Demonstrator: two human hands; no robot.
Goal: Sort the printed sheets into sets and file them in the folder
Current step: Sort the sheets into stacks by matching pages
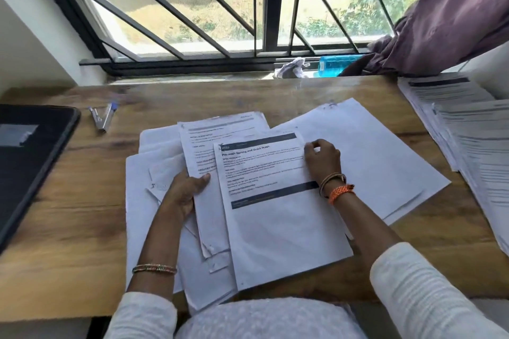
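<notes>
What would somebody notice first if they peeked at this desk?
Probably the printed sheet with dark bars in the middle of the wooden desk, pinched at its top corner by the right hand. The left hand holds more papers beside it. Behind, a big barred window glows with daylight.

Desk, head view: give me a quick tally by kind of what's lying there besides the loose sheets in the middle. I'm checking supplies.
Stapler: 1
Black folder: 1
Side stacks of printed sheets: 1 heap at the right edge; separate sets cannot be told apart
Blue bottle on the sill: 1
Total: 4
</notes>
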